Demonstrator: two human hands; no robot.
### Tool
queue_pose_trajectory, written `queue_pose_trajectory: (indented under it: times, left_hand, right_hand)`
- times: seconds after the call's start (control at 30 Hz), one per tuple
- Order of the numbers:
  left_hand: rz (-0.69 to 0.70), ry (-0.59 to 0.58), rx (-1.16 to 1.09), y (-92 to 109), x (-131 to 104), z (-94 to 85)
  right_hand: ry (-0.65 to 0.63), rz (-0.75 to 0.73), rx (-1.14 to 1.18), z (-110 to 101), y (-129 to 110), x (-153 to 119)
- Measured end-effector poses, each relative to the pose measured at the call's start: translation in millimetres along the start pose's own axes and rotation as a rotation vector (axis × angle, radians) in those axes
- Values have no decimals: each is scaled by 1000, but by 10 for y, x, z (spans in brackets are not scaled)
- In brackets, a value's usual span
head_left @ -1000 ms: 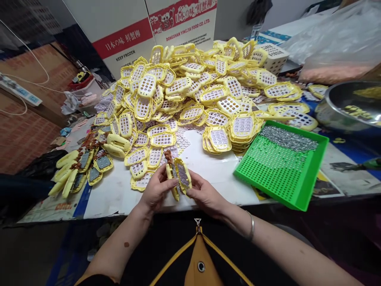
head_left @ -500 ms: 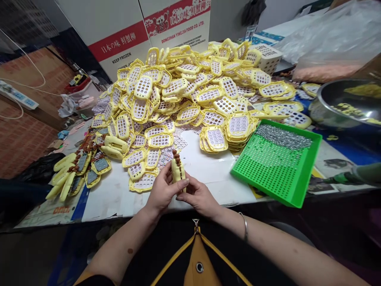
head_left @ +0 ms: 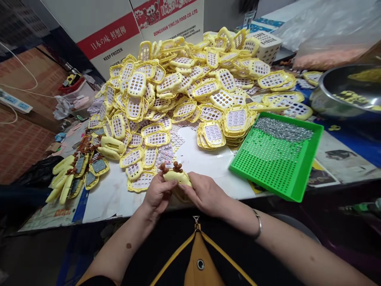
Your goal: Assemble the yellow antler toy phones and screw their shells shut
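Near the table's front edge, both hands grip a yellow plastic toy casing with two brown antler pieces on its top edge. My left hand pinches its left end between thumb and fingers. Around the right end, my right hand is closed, its thumb lying along the front. The casing is tilted, and its lower part is partly hidden by the hands. Just behind the hands lie loose yellow casing halves with white grid-like inner plates. A neat stack of similar halves stands farther right.
A large heap of yellow casing halves covers the table's back. On the right are a green perforated tray with small metal screws and a steel bowl. Antlered casings lie at left. White cartons stand behind.
The casing has been turned from upright and edge-on to lying more sideways, so both antlers show apart. My right hand has shifted to its right end. The head view has moved slightly.
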State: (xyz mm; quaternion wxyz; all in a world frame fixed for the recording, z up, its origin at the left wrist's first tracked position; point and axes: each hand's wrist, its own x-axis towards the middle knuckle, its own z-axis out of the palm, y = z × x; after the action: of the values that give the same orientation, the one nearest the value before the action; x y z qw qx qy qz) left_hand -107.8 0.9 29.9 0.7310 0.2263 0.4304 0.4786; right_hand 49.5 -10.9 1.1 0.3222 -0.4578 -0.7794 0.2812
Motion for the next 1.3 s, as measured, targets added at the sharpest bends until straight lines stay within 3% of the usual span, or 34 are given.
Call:
queue_pose_trajectory:
  times: [0.13, 0.4, 0.57, 0.63, 0.73, 0.83, 0.9, 0.97, 1.1, 1.3]
  left_hand:
    - [56, 2, 69, -16, -43, 65]
    - [174, 13, 6, -37, -65, -78]
    - [173, -19, -27, -99, -31, -76]
    - [188, -3, 17, -72, -23, -93]
    - [252, 33, 289, 43, -19, -118]
    - [347, -3, 883, 170, -28, -71]
    - [436, -100, 1243, 212, -28, -2]
    - [495, -188, 1460, 206, -22, 61]
    - [557, -169, 1625, 87, -19, 93]
    - [802, -186, 1686, -146, -34, 91]
  right_hand:
    - [146, -128, -127, 73, 7, -21]
    - [76, -147, 179, -73, -4, -28]
    - [262, -263, -104, -1, -107, -69]
    - [225, -279, -118, -1, -81, -54]
    - [211, -225, -48, -81, 22, -3]
    - [346, -233, 23, -178, 112, 49]
    - [293, -221, 116, -201, 149, 66]
    - [202, -146, 218, -192, 185, 63]
    - [228, 2, 330, -161, 276, 12]
    - [188, 166, 570, -79, 335, -66]
